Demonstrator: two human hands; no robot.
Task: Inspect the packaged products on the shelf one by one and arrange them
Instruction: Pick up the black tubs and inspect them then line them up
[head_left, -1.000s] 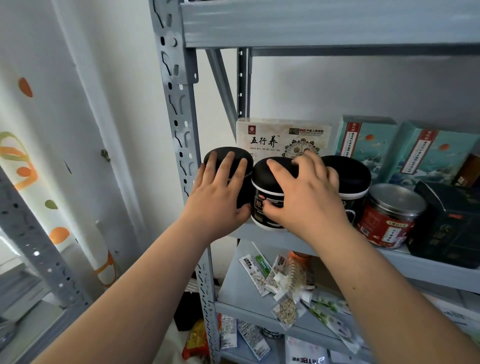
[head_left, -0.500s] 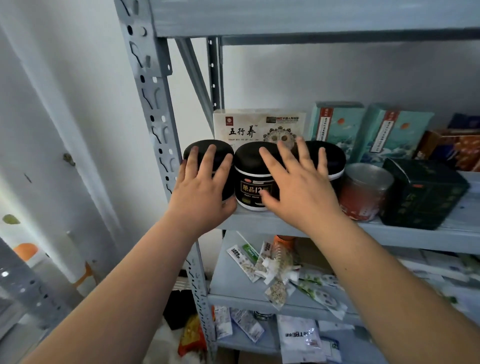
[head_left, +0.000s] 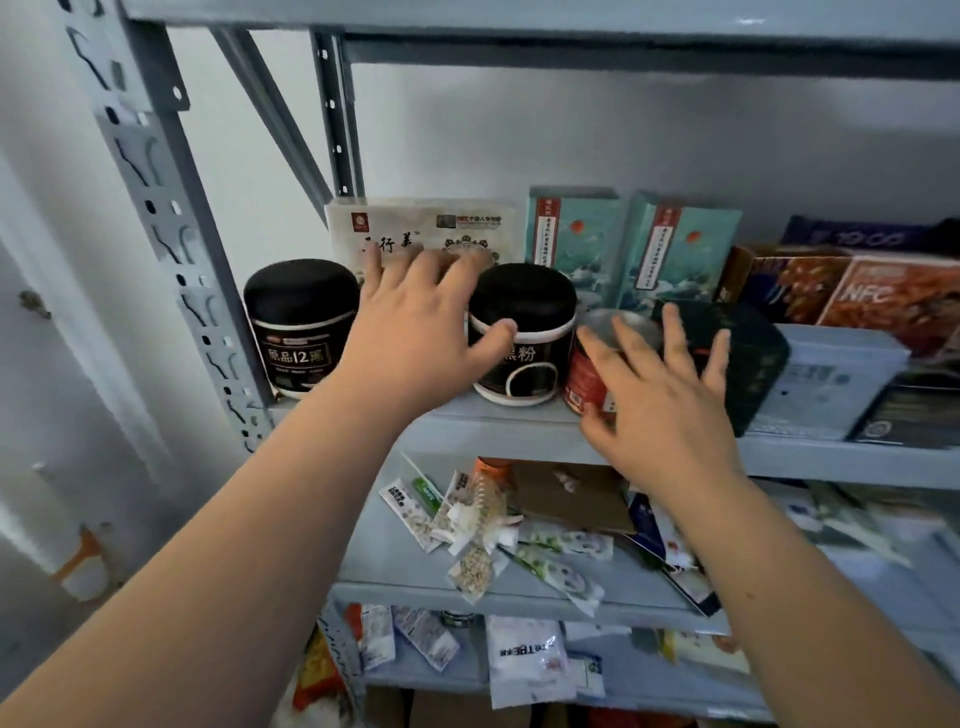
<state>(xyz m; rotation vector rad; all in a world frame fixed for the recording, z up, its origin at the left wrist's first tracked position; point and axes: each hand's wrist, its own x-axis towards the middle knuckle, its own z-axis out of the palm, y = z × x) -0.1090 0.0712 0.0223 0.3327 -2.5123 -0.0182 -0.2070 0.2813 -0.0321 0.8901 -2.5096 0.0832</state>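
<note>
Where the left hand (head_left: 415, 332) lies: on the shelf (head_left: 519, 434) between two black jars, fingers spread wide and gripping nothing. Its thumb touches the white band of the right black jar (head_left: 524, 338), and its fingertips overlap the lower edge of the white flat box (head_left: 415, 228).
Other reach: the right hand (head_left: 660, 384) is splayed wide with nothing held, in front of the red tin (head_left: 584, 374) and the dark green box (head_left: 753, 358); blur hides whether it touches either.
Jar at the end: the left black jar (head_left: 304, 327) stands upright just beside the slotted post (head_left: 156, 171), apart from both hands.
In the way: the left hand hides the space between the jars; the right hand covers much of the red tin and the near corner of the dark green box.
Behind the jars: the white flat box stands on edge against the wall, with the teal boxes (head_left: 571, 234) upright to its right.
Far right: orange-red cartons (head_left: 883, 296) and a pale grey tin (head_left: 836, 369), both blurred.
Lower shelf (head_left: 395, 561): loose sachets (head_left: 467, 519) in a heap, with a brown card (head_left: 566, 499) touching them.
Below that: a white pouch (head_left: 524, 660) among other packets.
Counts: black jars in view, two; teal boxes, two; red tin, one; dark green box, one; white flat box, one.
</note>
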